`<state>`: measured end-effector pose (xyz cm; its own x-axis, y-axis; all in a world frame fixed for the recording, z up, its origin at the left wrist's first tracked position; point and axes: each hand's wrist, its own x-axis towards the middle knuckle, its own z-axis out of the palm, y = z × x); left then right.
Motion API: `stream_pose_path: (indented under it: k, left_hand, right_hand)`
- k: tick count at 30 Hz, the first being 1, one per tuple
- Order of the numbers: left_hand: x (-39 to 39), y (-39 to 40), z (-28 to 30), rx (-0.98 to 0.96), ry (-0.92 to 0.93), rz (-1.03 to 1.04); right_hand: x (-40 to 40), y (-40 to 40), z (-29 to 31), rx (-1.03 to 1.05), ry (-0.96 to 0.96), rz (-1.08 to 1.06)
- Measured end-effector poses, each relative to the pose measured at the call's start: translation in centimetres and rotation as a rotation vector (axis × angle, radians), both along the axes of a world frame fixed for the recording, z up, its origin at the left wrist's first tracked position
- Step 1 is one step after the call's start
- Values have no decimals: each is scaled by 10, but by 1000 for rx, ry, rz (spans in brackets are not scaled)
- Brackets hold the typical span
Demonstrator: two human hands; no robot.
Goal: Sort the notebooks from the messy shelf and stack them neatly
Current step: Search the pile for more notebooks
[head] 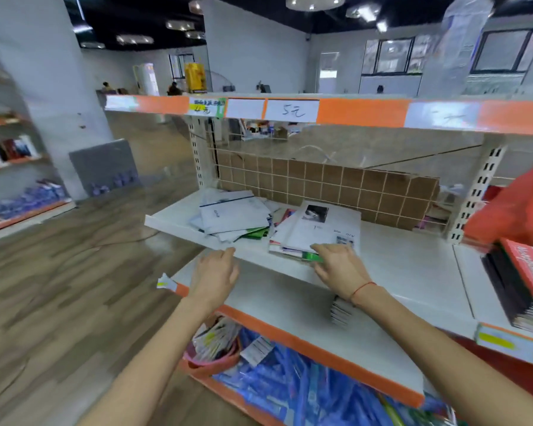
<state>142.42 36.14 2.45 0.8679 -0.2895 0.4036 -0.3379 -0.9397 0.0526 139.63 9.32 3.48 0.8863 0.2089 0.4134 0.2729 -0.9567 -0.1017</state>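
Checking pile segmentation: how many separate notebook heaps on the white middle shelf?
2. A loose left heap lies untouched near the shelf's left end; the right heap sits beside it, under the right hand. More notebooks may be hidden underneath.

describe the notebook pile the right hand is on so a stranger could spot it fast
On the white middle shelf, below the orange price strip, lie two loose piles. It is the right pile, under the right hand; its pale top cover carries a dark photo.
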Motion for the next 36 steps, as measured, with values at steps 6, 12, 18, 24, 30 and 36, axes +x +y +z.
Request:
stream_pose_path:
  k: [6,12,18,24,30,36]
  left_hand:
    - [22,31,-5,-96,35,15]
    - [55,37,-19,-96,-25,-26]
    - [100,37,-11,-58,66,-4]
    - [141,36,-22,87,172,67]
    - [187,26,-27,133,221,31]
    - [231,24,-23,236,444,23]
  right_hand:
    - [25,28,-1,-96,72,-52]
    - [53,21,-7,-142,183,-168]
    - [94,3,-12,-159,374,-280]
    - [118,-3,-31,-190,425,-266]
    - [121,-4,-34,-260,416,-264]
    - [118,0,-34,-262,444,-307]
